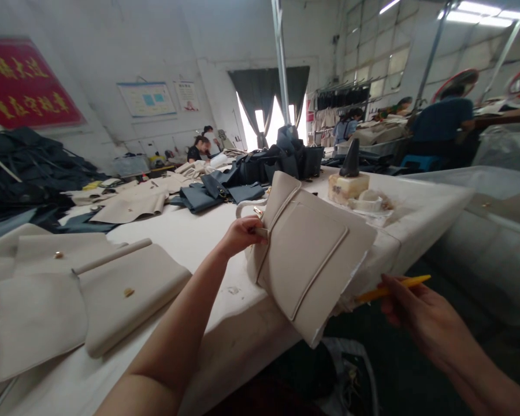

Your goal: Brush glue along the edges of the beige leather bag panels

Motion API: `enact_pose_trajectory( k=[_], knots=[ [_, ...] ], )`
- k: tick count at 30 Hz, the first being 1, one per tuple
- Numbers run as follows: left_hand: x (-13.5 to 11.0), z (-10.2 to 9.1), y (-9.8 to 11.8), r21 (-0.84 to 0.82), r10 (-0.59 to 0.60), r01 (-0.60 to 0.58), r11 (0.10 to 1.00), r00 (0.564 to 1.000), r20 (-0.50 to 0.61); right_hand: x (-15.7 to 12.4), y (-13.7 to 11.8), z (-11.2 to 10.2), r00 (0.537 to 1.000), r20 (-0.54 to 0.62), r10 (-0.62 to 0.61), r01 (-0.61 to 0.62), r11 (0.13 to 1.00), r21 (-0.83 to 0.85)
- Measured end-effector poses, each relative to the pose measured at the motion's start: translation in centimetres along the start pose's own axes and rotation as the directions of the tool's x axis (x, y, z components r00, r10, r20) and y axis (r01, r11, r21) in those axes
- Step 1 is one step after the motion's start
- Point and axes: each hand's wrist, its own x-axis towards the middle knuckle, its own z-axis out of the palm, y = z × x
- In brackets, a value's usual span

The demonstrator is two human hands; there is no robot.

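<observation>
A beige handbag [307,248] stands tilted at the table's front corner, its piped panel facing me and a pale raw edge toward the right. My left hand [242,234] is closed on the bag's far left side, pinching it near a small tab and gold hardware. In my right hand [409,300] is a slim yellow-handled tool [372,294], held between thumb and fingers. Its inner end comes close to the bag's raw edge; I cannot tell whether they touch.
Beige bag pieces [130,289] with gold clasps lie on the white table [164,228] at left. Dark blue bags [221,193] are piled behind. A stained block with a black cone [350,159] stands back right. White bins [502,248] line the right. Several people work farther off.
</observation>
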Motion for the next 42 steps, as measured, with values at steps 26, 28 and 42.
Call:
enact_pose_trajectory(
  k=[26,28,42],
  knots=[
    [-0.3,0.1,-0.2,-0.059,-0.041,0.041,0.997,0.999,-0.007,1.6,-0.3,-1.2,0.959,0.166,-0.23,0.272,0.913,-0.303],
    [-0.3,0.0,-0.2,-0.072,-0.053,0.053,0.996,0.999,-0.003,2.0,-0.7,-1.5,0.946,0.111,-0.303,0.323,0.888,-0.327],
    [-0.3,0.1,-0.4,-0.056,-0.034,0.032,0.998,0.999,-0.023,-1.5,-0.8,-1.1,0.966,-0.019,-0.257,0.257,0.966,0.021]
  ],
)
